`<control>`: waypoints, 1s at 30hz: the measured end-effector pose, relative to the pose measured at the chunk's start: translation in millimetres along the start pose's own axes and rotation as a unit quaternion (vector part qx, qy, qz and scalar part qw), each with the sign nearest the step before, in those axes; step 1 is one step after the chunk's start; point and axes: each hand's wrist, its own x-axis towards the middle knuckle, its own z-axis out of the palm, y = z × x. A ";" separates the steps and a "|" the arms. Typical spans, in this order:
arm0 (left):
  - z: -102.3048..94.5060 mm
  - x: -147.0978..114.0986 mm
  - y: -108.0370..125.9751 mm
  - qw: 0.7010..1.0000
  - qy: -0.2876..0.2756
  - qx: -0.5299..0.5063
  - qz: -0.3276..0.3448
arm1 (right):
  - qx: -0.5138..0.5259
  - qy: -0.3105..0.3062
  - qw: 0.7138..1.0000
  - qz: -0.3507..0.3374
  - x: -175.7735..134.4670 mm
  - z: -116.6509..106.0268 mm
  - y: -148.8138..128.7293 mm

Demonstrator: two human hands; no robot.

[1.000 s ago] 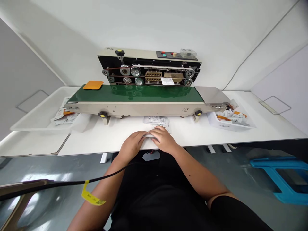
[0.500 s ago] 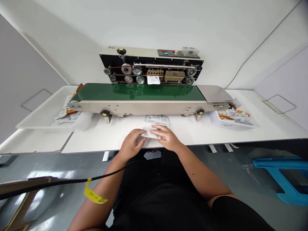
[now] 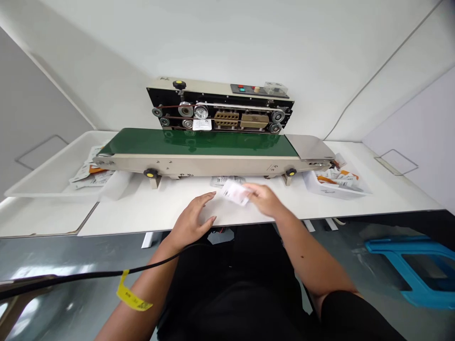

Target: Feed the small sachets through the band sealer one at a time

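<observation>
My right hand (image 3: 265, 200) pinches the right end of a small white printed packet (image 3: 234, 192), blurred by motion, just above the table. To the left of it, my left hand (image 3: 194, 219) is open and empty, thumb and fingers apart. Behind the held packet, several more printed packets (image 3: 217, 181) lie on the table, partly hidden under the machine's front edge. A band sealing machine (image 3: 220, 102) stands beyond, with another white packet (image 3: 202, 124) gripped upright between its rollers, over the green conveyor belt (image 3: 213, 143).
A white bin (image 3: 46, 182) with white and orange packets stands at the left end of the conveyor. A smaller white bin (image 3: 332, 190) with similar packets stands at the right. A blue stool (image 3: 391, 248) is on the floor at right; a black cable (image 3: 152, 266) crosses my left forearm.
My left hand has let go of the packet. My right hand has drawn it up and to the right. The packet in the machine has travelled left along the rollers.
</observation>
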 end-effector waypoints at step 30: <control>4.6 6.7 6.7 0.993 -0.049 0.101 0.028 | -0.350 0.020 0.909 -0.224 -9.3 15.0 3.0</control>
